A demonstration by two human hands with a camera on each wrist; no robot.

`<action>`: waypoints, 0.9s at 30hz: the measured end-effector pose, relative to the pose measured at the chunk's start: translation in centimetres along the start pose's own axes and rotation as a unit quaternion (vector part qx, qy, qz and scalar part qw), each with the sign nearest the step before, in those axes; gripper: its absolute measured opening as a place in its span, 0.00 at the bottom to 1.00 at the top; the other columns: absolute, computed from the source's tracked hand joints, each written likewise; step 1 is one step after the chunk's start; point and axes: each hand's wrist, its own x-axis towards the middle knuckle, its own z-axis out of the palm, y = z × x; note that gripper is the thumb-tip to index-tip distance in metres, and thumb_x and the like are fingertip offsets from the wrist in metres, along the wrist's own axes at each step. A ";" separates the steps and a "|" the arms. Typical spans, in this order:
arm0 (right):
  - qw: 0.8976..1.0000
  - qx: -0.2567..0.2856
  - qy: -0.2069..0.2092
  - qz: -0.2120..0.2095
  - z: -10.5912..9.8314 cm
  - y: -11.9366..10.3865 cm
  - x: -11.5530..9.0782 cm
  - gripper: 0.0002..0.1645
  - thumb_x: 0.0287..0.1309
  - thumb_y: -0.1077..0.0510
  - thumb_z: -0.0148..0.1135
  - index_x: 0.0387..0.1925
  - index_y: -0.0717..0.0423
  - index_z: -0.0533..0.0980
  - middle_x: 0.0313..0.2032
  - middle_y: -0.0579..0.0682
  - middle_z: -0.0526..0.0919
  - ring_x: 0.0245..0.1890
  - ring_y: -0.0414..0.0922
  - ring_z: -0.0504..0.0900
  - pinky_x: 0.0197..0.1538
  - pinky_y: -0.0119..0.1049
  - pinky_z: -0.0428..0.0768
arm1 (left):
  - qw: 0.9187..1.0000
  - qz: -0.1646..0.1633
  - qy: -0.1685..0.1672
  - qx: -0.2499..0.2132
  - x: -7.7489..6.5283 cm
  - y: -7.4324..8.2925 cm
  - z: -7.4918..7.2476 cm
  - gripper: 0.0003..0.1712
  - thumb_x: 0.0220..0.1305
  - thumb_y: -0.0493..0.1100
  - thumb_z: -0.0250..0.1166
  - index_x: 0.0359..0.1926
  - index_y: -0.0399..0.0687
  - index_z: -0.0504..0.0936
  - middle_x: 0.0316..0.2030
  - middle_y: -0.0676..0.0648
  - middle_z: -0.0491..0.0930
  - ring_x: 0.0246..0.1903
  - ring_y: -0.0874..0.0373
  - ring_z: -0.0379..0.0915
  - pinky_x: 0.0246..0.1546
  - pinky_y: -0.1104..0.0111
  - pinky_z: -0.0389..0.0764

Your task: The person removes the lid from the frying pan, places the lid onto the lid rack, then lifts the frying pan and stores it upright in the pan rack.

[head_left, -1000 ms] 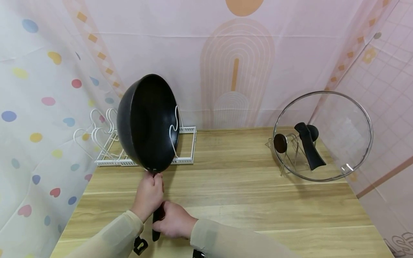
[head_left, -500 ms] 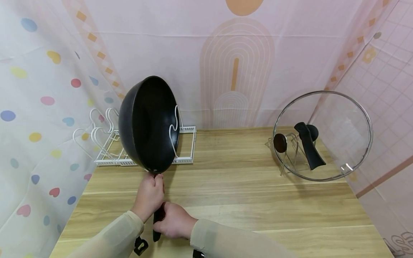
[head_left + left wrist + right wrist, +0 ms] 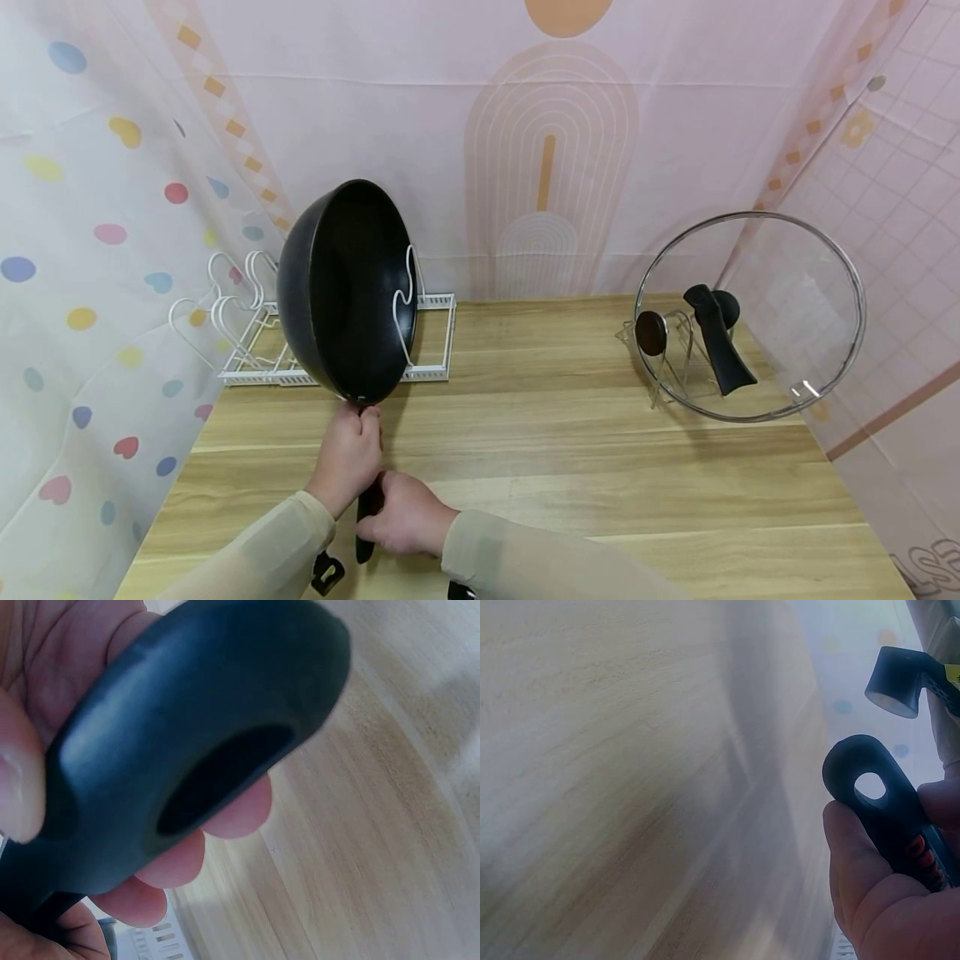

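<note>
In the head view a deep black wok (image 3: 356, 300) stands on its side in a white wire rack (image 3: 433, 374), its hollow turned to the right. My left hand (image 3: 347, 450) grips the handle close to the bowl. Nearer to me, my right hand (image 3: 411, 512) holds the handle (image 3: 365, 546) by its end part. The left wrist view shows the black handle (image 3: 187, 697) large, with fingers behind it. In the right wrist view, thumb and fingers pinch the handle (image 3: 889, 814) near its hanging hole. The palms are partly hidden.
A large glass lid (image 3: 861, 333) with a black handle (image 3: 720, 337) leans in a small wire stand (image 3: 678, 350) at the right. White hooked dividers (image 3: 225, 312) rise at the rack's left. Patterned curtains (image 3: 551, 167) border the wooden table (image 3: 600, 467) behind and at the sides.
The wok's bowl has tipped slightly down and to the right within the rack. Both hands keep their grip on the handle and have hardly moved.
</note>
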 end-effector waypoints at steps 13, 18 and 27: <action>1.000 -0.005 -0.001 0.013 0.1 0.2 0.1 0.12 0.48 0.63 0.68 0.37 0.51 0.78 0.30 0.46 0.80 0.27 0.38 0.73 0.34 0.27 0.74 | 1.000 0.012 0.005 0.017 0.1 -0.5 0.3 0.15 0.82 0.41 0.42 0.39 0.39 0.71 0.24 0.48 0.70 0.21 0.55 0.66 0.26 0.66 0.70; 1.000 -0.005 0.005 0.011 0.2 0.3 0.1 0.12 0.48 0.63 0.68 0.37 0.51 0.78 0.29 0.46 0.81 0.27 0.37 0.73 0.34 0.27 0.74 | 1.000 0.009 0.002 0.015 0.2 -0.6 0.4 0.16 0.82 0.41 0.42 0.37 0.38 0.70 0.22 0.49 0.67 0.20 0.55 0.64 0.24 0.66 0.69; 1.000 -0.003 0.007 0.016 0.2 0.4 0.1 0.12 0.47 0.63 0.68 0.36 0.50 0.77 0.28 0.45 0.79 0.26 0.38 0.73 0.32 0.27 0.74 | 1.000 0.015 0.011 0.025 0.2 -0.9 0.5 0.15 0.82 0.40 0.42 0.39 0.39 0.72 0.25 0.47 0.69 0.23 0.54 0.66 0.27 0.65 0.69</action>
